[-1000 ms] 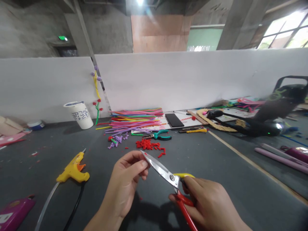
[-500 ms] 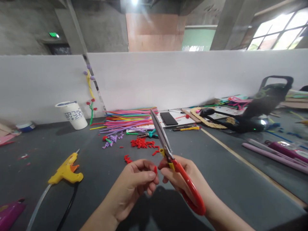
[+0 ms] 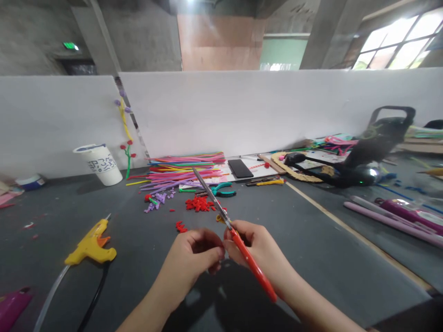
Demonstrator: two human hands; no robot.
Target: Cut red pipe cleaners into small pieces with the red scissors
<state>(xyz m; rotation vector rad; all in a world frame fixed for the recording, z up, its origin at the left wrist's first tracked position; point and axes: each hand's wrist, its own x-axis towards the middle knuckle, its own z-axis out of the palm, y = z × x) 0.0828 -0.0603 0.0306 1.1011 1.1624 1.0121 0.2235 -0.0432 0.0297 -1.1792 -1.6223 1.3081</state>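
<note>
My right hand (image 3: pixel 258 251) is closed round the red and yellow handles of a pair of scissors (image 3: pixel 211 198), whose shut blades point up and away to the left. My left hand (image 3: pixel 194 258) is pinched shut just left of it, fingertips touching the right hand's fingertips; whatever it holds is too small to make out. Both hands hover over the dark grey table (image 3: pixel 138 258). Small red cut pieces (image 3: pixel 198 204) lie just beyond the hands, with a few more red bits (image 3: pixel 180 227) nearer.
A yellow glue gun (image 3: pixel 92 244) with its cable lies at left. Behind are a white paper cup (image 3: pixel 98 163), a pile of coloured pipe cleaners (image 3: pixel 183 170), purple bits (image 3: pixel 157 202), teal pliers (image 3: pixel 221 189), a black phone (image 3: pixel 240 168) and a white partition wall (image 3: pixel 242 110).
The scissors swung from lying flat with the tip at my left fingers to blades raised, and now tilt to the left. My hands have come together until the fingertips touch.
</note>
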